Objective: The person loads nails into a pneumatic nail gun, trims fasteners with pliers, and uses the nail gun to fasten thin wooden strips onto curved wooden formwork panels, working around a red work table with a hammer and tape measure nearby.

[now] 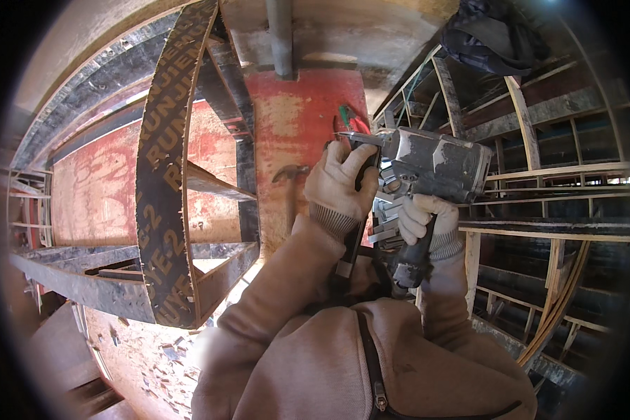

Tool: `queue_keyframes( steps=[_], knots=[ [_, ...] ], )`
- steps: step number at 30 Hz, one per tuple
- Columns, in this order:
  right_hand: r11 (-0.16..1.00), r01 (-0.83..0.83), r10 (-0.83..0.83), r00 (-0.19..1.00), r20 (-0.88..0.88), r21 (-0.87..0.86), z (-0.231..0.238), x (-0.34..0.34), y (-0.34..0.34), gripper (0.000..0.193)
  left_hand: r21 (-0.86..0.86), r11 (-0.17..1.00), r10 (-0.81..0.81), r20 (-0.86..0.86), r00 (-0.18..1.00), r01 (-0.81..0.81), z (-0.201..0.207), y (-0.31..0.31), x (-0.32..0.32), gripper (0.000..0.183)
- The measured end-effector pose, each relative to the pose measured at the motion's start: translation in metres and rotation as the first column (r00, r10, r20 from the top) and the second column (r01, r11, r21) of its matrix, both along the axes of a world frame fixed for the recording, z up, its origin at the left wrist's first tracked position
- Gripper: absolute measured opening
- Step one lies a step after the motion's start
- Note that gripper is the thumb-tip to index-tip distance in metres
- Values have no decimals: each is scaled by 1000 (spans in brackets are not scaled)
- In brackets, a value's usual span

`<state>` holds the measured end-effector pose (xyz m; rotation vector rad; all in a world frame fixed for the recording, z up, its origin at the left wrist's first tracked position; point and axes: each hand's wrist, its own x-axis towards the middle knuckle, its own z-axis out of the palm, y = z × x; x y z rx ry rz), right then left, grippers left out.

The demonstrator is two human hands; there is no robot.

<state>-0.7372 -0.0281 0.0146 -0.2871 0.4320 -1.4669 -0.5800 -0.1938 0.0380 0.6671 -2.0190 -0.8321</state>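
Space over red panel point(276, 115), nailer point(441, 162) blocking right

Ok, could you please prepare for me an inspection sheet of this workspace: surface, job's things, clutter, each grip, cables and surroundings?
Surface: red board, paint worn and stained.
Job's things: grey power tool, casing scuffed; narrow dark piece, kind unclear.
Clutter: hammer resting on the board; red-and-green item, kind unclear; small scraps scattered at lower left.
Grips: left grip gloved, closed around the narrow dark piece; right grip gloved, closed on the power tool.
Cables: nothing seen.
Surroundings: dark-faced frame at left; timber framework at right; dark cloth item at upper right.
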Motion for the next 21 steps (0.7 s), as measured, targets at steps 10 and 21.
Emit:
queue_keyframes(
  steps=[10,21],
  knots=[
    [998,-1,3,999,43,-58,11,-12,-6,34,655,734,-166,-83,983,179,-30,20,59,63],
    [943,288,-293,956,10,165,19,-34,-40,36,252,968,-33,175,984,-13,-46,52,84,57]
  ],
)
